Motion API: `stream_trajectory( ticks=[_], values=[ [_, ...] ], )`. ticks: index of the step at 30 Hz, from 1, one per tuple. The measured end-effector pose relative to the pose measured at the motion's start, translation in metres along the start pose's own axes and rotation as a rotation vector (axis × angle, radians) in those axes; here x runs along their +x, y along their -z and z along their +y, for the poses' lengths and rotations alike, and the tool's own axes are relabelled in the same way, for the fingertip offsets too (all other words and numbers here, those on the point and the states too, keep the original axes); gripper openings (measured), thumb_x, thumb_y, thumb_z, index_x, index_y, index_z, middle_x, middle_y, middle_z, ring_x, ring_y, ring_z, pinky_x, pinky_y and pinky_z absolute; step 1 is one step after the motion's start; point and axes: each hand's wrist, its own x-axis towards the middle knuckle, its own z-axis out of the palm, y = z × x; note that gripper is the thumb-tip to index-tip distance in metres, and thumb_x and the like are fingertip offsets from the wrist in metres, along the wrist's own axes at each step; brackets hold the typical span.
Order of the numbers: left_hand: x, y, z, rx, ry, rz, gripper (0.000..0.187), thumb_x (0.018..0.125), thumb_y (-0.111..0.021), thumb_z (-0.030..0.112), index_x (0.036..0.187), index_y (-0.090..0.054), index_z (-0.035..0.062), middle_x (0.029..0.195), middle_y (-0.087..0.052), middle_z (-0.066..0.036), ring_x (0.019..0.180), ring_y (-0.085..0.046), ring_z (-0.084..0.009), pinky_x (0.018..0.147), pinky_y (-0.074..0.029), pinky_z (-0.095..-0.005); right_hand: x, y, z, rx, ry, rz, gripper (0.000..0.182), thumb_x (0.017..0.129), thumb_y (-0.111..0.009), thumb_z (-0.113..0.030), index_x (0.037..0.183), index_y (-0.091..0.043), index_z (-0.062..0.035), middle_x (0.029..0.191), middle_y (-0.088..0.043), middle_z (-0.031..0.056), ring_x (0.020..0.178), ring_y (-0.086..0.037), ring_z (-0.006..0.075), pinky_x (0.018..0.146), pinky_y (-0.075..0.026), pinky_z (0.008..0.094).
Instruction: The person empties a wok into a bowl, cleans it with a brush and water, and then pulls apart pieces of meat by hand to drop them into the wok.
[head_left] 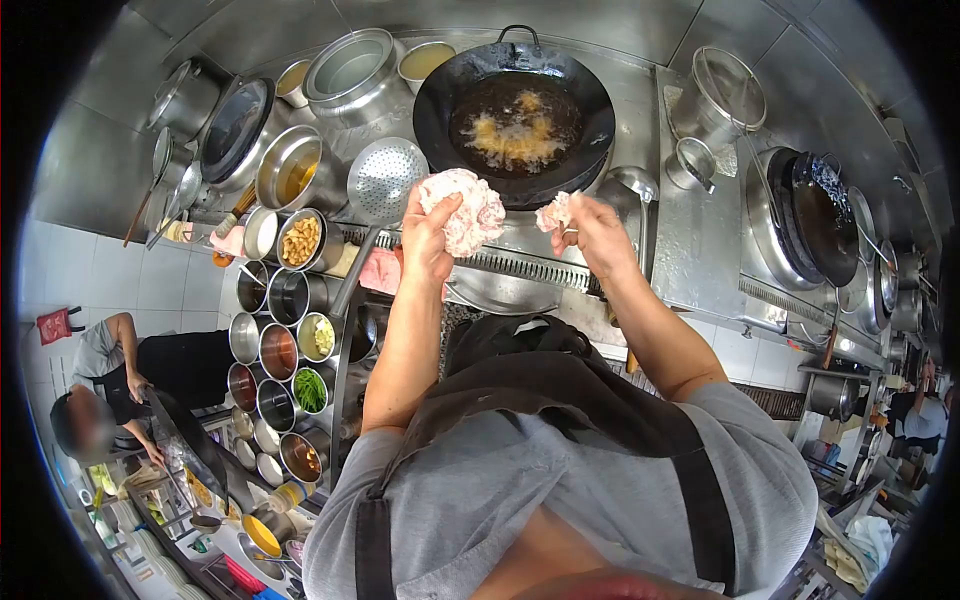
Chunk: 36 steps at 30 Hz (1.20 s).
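A large clump of pale pink raw meat [468, 212] is held in my left hand [428, 240], its fingers wrapped round the clump's left side. My right hand [600, 235] pinches a smaller piece of the same meat [553, 212] and wears a ring. Both hands are in front of a black wok [436, 120], with a gap between them. Dark oil [490, 95] bubbles in the wok round several golden pieces [515, 140].
A perforated ladle [388, 180] lies left of the wok. Metal pots of ingredients [278, 350] stand at the left. A strainer [728, 85] and another wok [825, 225] are at the right. A co-worker [95, 380] holds a pan at the far left.
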Motion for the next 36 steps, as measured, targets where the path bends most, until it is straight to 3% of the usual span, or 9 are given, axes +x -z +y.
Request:
stream_trajectory(
  ticks=[2, 5, 9, 15, 18, 27, 31, 34, 36],
  values=[
    [-0.001, 0.002, -0.004, 0.012, 0.026, 0.001, 0.027, 0.084, -0.058, -0.004, 0.11, -0.052, -0.0005, 0.101, -0.064, -0.017, 0.088, -0.067, -0.0296, 0.074, -0.059, -0.044, -0.001, -0.003, -0.005, 0.094, -0.086, 0.173, 0.035, 0.091, -0.06, -0.036, 0.084, -0.063, -0.0015, 0.075, -0.063, 0.0055, 0.061, -0.056, 0.0116, 0.052, -0.046, 0.0264],
    [-0.006, 0.0, -0.003, -0.022, 0.086, -0.039, 0.028, 0.083, -0.058, -0.005, 0.11, -0.052, -0.0005, 0.101, -0.064, -0.018, 0.089, -0.066, -0.0297, 0.075, -0.059, -0.0439, 0.007, 0.009, 0.015, 0.043, -0.058, 0.281, 0.032, 0.09, -0.062, -0.033, 0.083, -0.063, -0.0025, 0.073, -0.063, 0.0053, 0.059, -0.056, 0.0117, 0.05, -0.045, 0.0263],
    [-0.008, 0.0, -0.005, -0.018, 0.089, -0.069, 0.028, 0.083, -0.058, -0.004, 0.11, -0.052, -0.0002, 0.102, -0.064, -0.018, 0.089, -0.066, -0.0302, 0.075, -0.059, -0.044, 0.01, 0.022, 0.029, 0.072, -0.062, 0.267, 0.011, 0.084, -0.065, -0.014, 0.078, -0.06, -0.0055, 0.068, -0.06, 0.0038, 0.058, -0.057, 0.0123, 0.049, -0.045, 0.0258],
    [-0.009, 0.001, -0.009, -0.012, 0.103, -0.077, 0.03, 0.081, -0.06, -0.004, 0.11, -0.052, 0.0004, 0.103, -0.063, -0.017, 0.089, -0.066, -0.0294, 0.073, -0.059, -0.0441, 0.005, 0.012, 0.017, 0.144, 0.023, 0.259, 0.01, 0.081, -0.063, -0.006, 0.088, -0.062, -0.0002, 0.074, -0.062, 0.0064, 0.058, -0.059, 0.0137, 0.046, -0.045, 0.0267],
    [-0.009, -0.001, -0.009, -0.007, 0.12, -0.075, 0.03, 0.081, -0.06, -0.004, 0.109, -0.052, 0.0007, 0.102, -0.063, -0.016, 0.089, -0.066, -0.0291, 0.073, -0.059, -0.0443, 0.006, 0.026, 0.027, 0.11, -0.129, 0.198, 0.017, 0.08, -0.062, -0.006, 0.095, -0.061, 0.0014, 0.081, -0.064, 0.0094, 0.061, -0.062, 0.0168, 0.05, -0.049, 0.0278],
    [-0.011, 0.002, -0.011, -0.011, 0.116, -0.077, 0.03, 0.081, -0.059, -0.004, 0.11, -0.052, 0.001, 0.102, -0.063, -0.017, 0.089, -0.066, -0.0303, 0.072, -0.059, -0.0465, 0.009, 0.025, 0.009, 0.198, -0.16, 0.294, 0.025, 0.09, -0.06, -0.024, 0.089, -0.059, 0.0003, 0.081, -0.065, 0.0129, 0.074, -0.068, 0.0244, 0.06, -0.058, 0.0369],
    [-0.012, 0.003, -0.011, -0.008, 0.119, -0.075, 0.03, 0.082, -0.059, -0.004, 0.11, -0.052, 0.0011, 0.103, -0.063, -0.018, 0.089, -0.066, -0.0304, 0.073, -0.059, -0.0462, 0.01, 0.026, 0.016, 0.145, -0.078, 0.247, 0.021, 0.088, -0.064, -0.02, 0.088, -0.057, -0.0008, 0.08, -0.064, 0.0131, 0.071, -0.068, 0.0244, 0.058, -0.058, 0.0353],
    [-0.014, 0.004, -0.01, -0.017, 0.11, -0.045, 0.029, 0.082, -0.059, -0.003, 0.111, -0.052, 0.0011, 0.102, -0.064, -0.018, 0.089, -0.067, -0.0302, 0.073, -0.059, -0.0458, 0.004, 0.017, 0.017, 0.151, 0.009, 0.32, 0.016, 0.086, -0.066, -0.016, 0.086, -0.057, -0.0025, 0.077, -0.064, 0.0111, 0.054, -0.06, 0.0176, 0.045, -0.049, 0.0279],
    [-0.013, 0.006, -0.009, -0.022, 0.107, -0.026, 0.029, 0.083, -0.058, -0.003, 0.111, -0.053, 0.001, 0.101, -0.064, -0.017, 0.089, -0.067, -0.03, 0.073, -0.059, -0.0456, 0.002, 0.02, 0.017, 0.146, 0.049, 0.344, 0.015, 0.086, -0.066, -0.014, 0.078, -0.055, -0.0071, 0.064, -0.057, 0.0044, 0.041, -0.042, 0.0097, 0.037, -0.031, 0.0218]
  ],
)
